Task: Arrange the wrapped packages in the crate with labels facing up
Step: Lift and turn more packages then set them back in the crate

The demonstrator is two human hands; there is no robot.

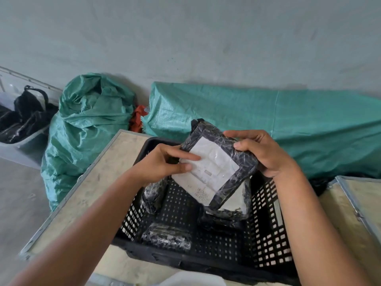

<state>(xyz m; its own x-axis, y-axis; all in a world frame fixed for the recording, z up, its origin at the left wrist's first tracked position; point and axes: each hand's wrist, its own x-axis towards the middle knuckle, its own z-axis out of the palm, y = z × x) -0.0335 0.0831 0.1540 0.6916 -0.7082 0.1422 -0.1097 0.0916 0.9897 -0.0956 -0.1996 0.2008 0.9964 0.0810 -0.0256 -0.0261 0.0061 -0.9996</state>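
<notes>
Right hand (266, 153) clamps the far right edge of a black wrapped package (218, 164), fingers curled over it, thumb on top. Left hand (165, 164) pinches its left edge, forefinger and thumb lying on the white label (208, 172). Package is held tilted above the black perforated crate (268, 240), label up. Suggested: lower it flat into the bare left-centre floor, label kept upward, clear of the three packages lying inside.
</notes>
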